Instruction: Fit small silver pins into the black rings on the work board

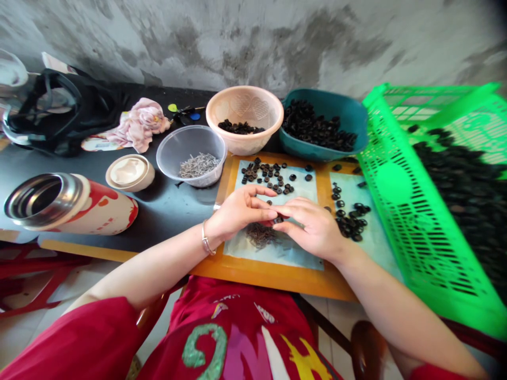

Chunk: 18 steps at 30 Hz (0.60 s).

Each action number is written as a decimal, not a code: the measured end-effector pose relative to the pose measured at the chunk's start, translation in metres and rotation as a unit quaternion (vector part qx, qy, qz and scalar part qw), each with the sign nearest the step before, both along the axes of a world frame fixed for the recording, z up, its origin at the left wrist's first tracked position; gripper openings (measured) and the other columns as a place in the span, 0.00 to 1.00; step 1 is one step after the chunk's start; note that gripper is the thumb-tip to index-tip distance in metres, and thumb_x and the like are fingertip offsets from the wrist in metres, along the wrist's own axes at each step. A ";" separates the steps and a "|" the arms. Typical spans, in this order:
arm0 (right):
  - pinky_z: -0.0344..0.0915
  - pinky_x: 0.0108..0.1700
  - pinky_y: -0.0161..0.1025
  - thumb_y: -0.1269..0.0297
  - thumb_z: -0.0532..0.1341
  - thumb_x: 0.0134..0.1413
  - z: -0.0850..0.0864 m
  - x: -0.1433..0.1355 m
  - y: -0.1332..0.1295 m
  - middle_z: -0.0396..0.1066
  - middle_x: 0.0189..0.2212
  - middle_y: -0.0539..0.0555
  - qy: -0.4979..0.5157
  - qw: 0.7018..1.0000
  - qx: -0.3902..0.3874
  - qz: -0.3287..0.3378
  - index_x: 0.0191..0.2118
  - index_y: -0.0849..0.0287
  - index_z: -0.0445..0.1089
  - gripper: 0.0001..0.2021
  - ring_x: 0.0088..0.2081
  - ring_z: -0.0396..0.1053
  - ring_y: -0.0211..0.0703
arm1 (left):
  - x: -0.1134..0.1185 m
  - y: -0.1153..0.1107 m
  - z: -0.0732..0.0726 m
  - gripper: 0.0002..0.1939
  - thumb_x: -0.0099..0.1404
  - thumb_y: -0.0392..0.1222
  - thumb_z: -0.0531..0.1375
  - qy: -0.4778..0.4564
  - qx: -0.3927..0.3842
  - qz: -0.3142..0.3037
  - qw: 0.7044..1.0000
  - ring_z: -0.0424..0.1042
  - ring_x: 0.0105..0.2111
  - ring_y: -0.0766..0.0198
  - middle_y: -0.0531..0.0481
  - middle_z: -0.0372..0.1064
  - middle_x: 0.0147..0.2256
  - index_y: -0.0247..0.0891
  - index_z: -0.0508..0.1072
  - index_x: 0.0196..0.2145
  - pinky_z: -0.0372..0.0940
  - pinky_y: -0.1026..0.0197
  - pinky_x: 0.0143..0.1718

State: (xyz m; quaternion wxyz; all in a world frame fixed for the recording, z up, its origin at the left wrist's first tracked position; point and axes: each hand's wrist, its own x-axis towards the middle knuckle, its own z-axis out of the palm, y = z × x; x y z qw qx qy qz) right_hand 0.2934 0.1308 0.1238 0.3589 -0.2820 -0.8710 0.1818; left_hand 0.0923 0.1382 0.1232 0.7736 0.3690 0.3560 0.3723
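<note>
Two fingertip grips, left hand (241, 208) and right hand (315, 224), pinch one dark part (278, 220) that I'd steady, pins (260, 236) towards eight o'clock.

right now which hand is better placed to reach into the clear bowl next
The left hand, probably: the clear bowl stands off to that side, and the right hand is farther from it.
</note>
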 end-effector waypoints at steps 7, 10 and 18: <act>0.70 0.38 0.41 0.66 0.65 0.58 0.001 -0.003 -0.001 0.74 0.31 0.54 0.025 1.000 0.002 -0.006 0.43 0.62 0.74 0.08 0.33 0.71 0.43 | 0.002 -0.002 0.000 0.22 0.47 0.37 0.74 0.017 -0.024 0.006 1.000 0.76 0.23 0.67 0.49 0.78 0.25 0.29 0.73 0.38 0.73 0.66 0.30; 0.69 0.36 0.40 0.66 0.66 0.58 0.001 -0.004 -0.001 0.73 0.29 0.54 0.038 0.999 0.011 -0.008 0.42 0.62 0.74 0.08 0.32 0.70 0.42 | 0.004 -0.003 -0.002 0.17 0.46 0.37 0.74 0.013 -0.022 0.012 1.000 0.76 0.24 0.67 0.48 0.77 0.24 0.29 0.75 0.32 0.73 0.66 0.30; 0.69 0.35 0.41 0.65 0.66 0.58 0.005 -0.001 -0.003 0.72 0.28 0.53 0.060 0.998 0.014 -0.021 0.42 0.61 0.74 0.08 0.31 0.69 0.42 | 0.006 -0.007 -0.002 0.16 0.47 0.40 0.74 -0.006 0.006 0.027 1.000 0.77 0.26 0.65 0.48 0.78 0.27 0.31 0.76 0.31 0.75 0.63 0.32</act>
